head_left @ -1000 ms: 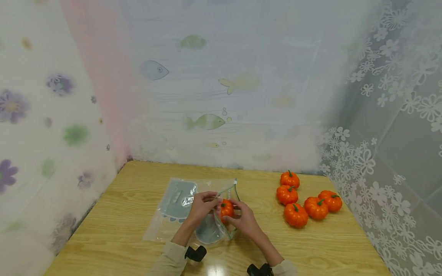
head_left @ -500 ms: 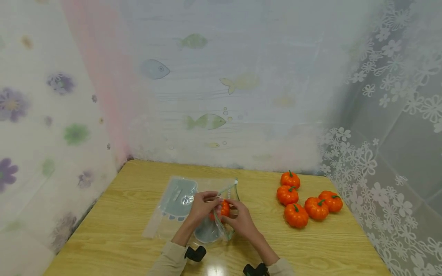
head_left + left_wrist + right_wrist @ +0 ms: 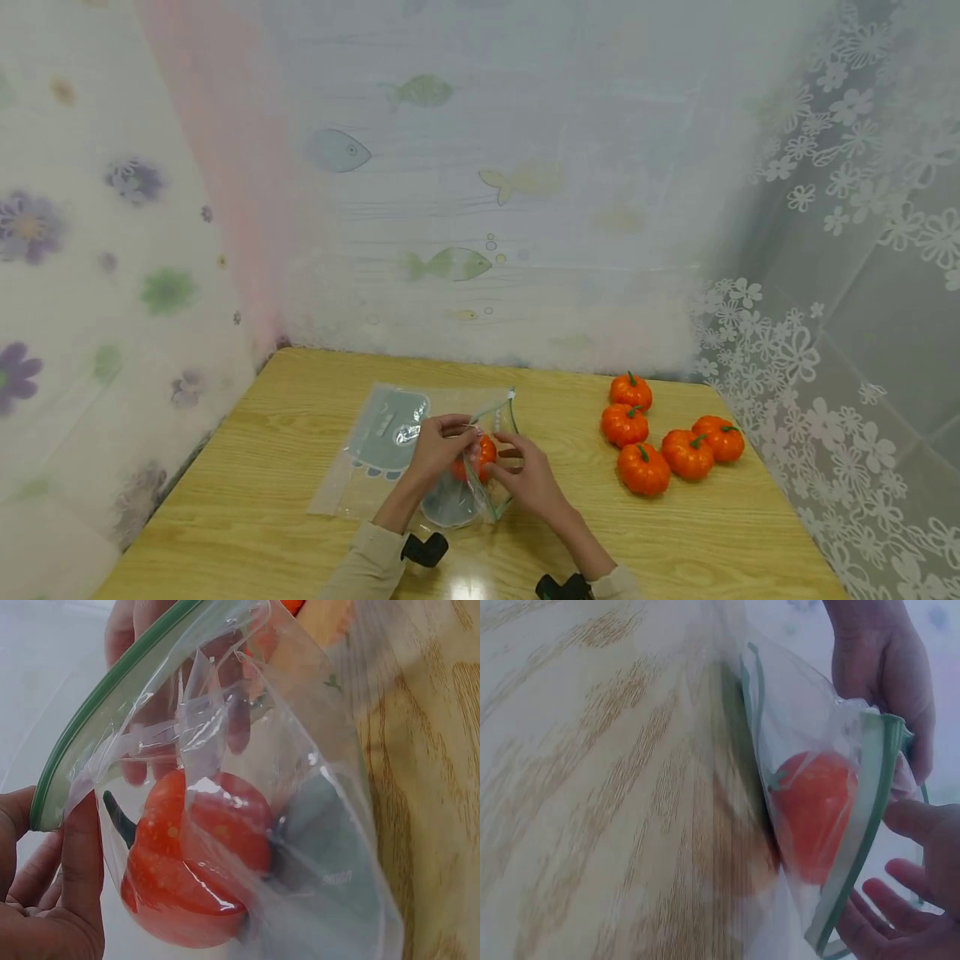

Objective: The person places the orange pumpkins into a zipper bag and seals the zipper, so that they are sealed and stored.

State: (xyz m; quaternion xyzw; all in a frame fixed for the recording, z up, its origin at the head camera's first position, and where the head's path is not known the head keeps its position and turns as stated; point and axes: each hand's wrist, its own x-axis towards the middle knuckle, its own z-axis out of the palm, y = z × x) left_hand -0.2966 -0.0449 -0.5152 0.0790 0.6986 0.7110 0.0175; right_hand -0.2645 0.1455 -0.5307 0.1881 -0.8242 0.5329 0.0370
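A clear zip bag [image 3: 352, 487] with green zip strips and a grey-blue print lies on the table, its mouth spread towards the right. At the upper part of the mouth, my left hand [image 3: 438, 450] pinches the zip edge between thumb and fingers [image 3: 79, 870]. An orange toy pumpkin [image 3: 195, 862] with a dark green stem sits just inside the bag, behind clear film. My right hand [image 3: 528, 475] is at the mouth, fingers apart and loosely bent, reaching around the opening; in the right wrist view its fingers [image 3: 900, 904] are spread beside the green strip [image 3: 874, 802].
Several orange pumpkins stand loose at the right of the wooden table [image 3: 247, 500]; the nearest pumpkin [image 3: 642, 469] is right of my right hand. A patterned curtain [image 3: 480, 208] hangs behind the table's back edge.
The pumpkin has moved left, from the right hand's fingers at the mouth into the bag. The right hand has let go of it and drawn back slightly. The left hand keeps its pinch.
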